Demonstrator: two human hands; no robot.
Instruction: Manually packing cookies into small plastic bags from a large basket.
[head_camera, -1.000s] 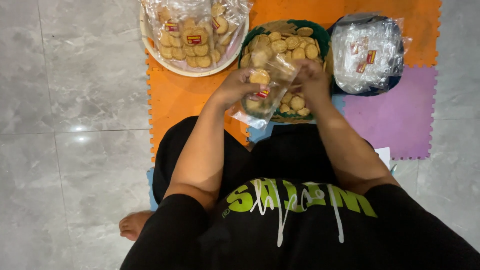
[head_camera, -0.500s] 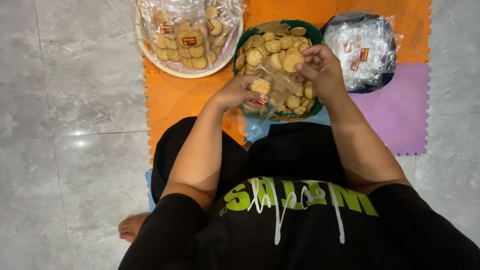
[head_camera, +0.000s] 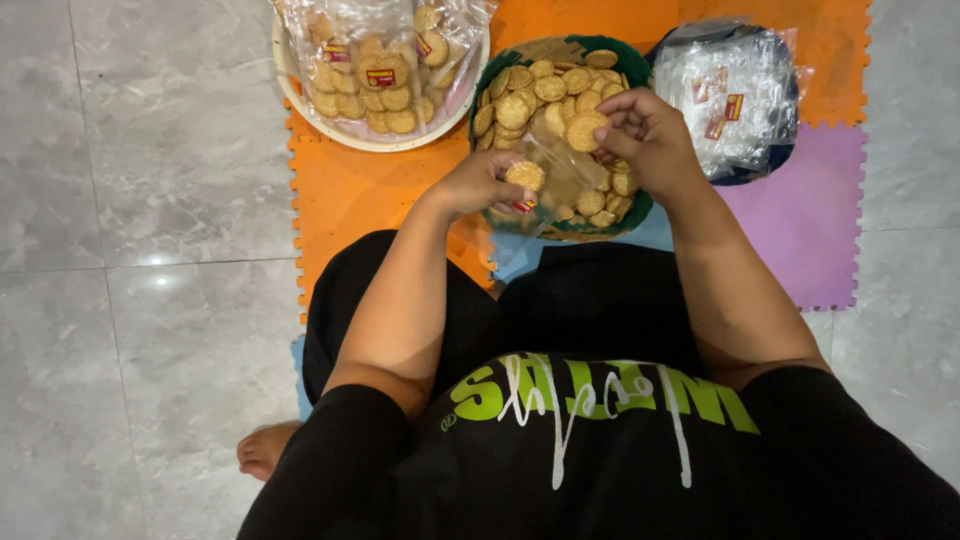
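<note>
My left hand (head_camera: 480, 185) holds a small clear plastic bag (head_camera: 552, 178) with one round biscuit inside, just in front of a green basket (head_camera: 600, 222) heaped with round golden biscuits. My right hand (head_camera: 650, 135) hovers over the basket and pinches a biscuit (head_camera: 584, 130) at the bag's mouth. Both forearms reach out from my lap over black clothing.
A white bowl (head_camera: 300, 95) at the back left holds several filled biscuit bags. A dark bowl (head_camera: 740, 175) at the back right holds a pile of empty clear bags (head_camera: 725, 95). Everything rests on orange (head_camera: 350, 200) and purple (head_camera: 800, 230) foam mats over grey floor tiles. My bare foot (head_camera: 265, 450) shows at lower left.
My right hand left the bag, reached into the basket and came back holding a biscuit. The left hand kept the bag in place.
</note>
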